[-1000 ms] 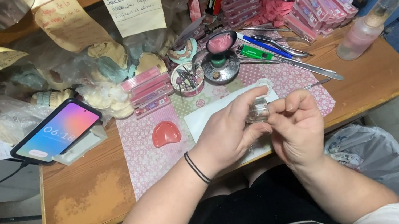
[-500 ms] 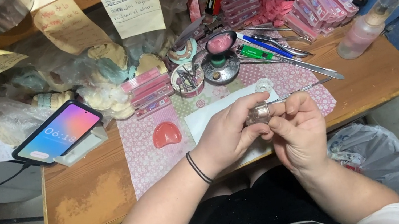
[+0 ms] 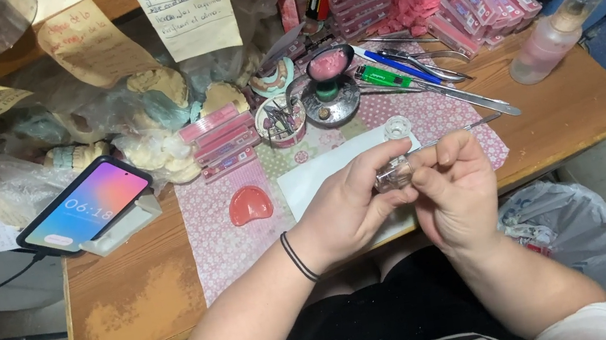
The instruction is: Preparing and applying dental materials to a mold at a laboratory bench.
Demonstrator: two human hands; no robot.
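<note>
The left hand (image 3: 350,207) pinches a small clear vial (image 3: 392,175) between thumb and fingers, just above the near edge of the white sheet (image 3: 305,182) on the pink patterned mat (image 3: 219,233); the right hand (image 3: 457,185) pinches a thin metal tool (image 3: 468,126) whose tip points right and away; judging from this, the work goes best with the vial held upright and steady, both wrists braced near the table (image 3: 122,315), the tool moved in small strokes; the clear cap (image 3: 397,127) sits just beyond the hands; compared with half a second ago, both hands hold almost the same pose, the vial barely shifted; the pink wax plate (image 3: 250,204) lies unmoved to the left.
</note>
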